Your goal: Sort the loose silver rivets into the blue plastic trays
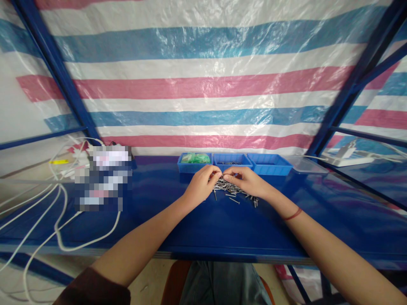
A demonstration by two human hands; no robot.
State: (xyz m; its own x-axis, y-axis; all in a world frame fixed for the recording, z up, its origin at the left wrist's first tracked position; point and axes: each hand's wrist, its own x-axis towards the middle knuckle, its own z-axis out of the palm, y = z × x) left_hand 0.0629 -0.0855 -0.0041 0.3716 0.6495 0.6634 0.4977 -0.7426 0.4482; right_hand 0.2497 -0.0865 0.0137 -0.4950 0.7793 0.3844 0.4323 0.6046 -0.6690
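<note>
While both hands' fingers (pixel 216 170) (pixel 233 170) pinch something indistinct over screws (pixel 233 187), pixelated clutter (pixel 104 182) is unreadable.

One head camera looks forward and down over the table (pixel 155 182), apparently near

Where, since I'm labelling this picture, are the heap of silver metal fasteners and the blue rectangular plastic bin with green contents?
Heap of silver metal fasteners (pixel 229 185): head view, its visible middle.
Blue bin with green contents (pixel 188 168): head view, front wall.

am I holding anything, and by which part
Can't tell: left hand and right hand nearly meet by the metal fasteners; anything pinched is too small to see.
</note>
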